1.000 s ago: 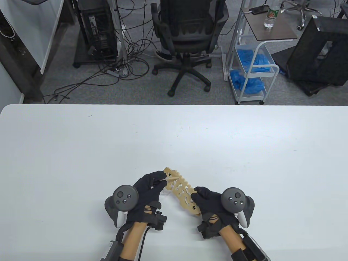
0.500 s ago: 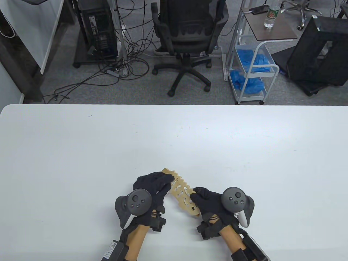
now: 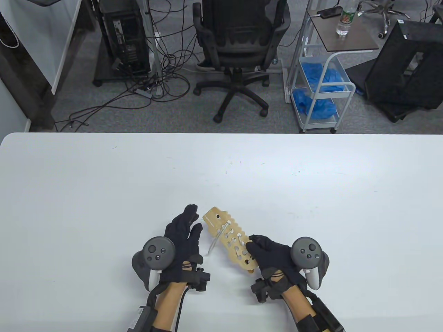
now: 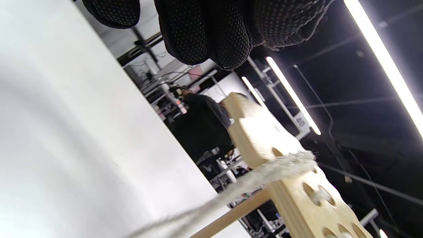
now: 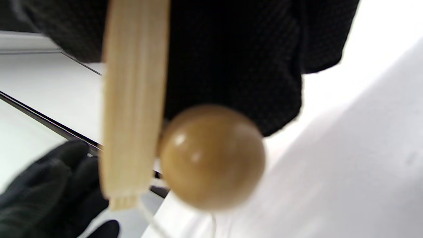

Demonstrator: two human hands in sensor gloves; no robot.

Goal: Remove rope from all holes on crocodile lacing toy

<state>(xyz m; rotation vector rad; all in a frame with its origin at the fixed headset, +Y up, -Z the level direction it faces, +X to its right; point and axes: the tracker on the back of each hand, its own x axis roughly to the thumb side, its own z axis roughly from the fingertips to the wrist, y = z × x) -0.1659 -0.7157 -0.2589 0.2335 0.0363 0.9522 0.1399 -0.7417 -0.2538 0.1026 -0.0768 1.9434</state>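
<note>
Near the tabletop's front edge, our right hand (image 3: 268,252) grips the stiff, light wooden crocodile lacing board (image 3: 230,238); our left hand (image 3: 181,235) is spread, empty. We'd pinch the limp white rope (image 3: 216,238) near its hole.

Free room at the table

I see bare table (image 3: 311,180) from the far edge to mid-surface; only the crocodile board (image 3: 231,240) and both hands crowd the near edge's middle.
</note>
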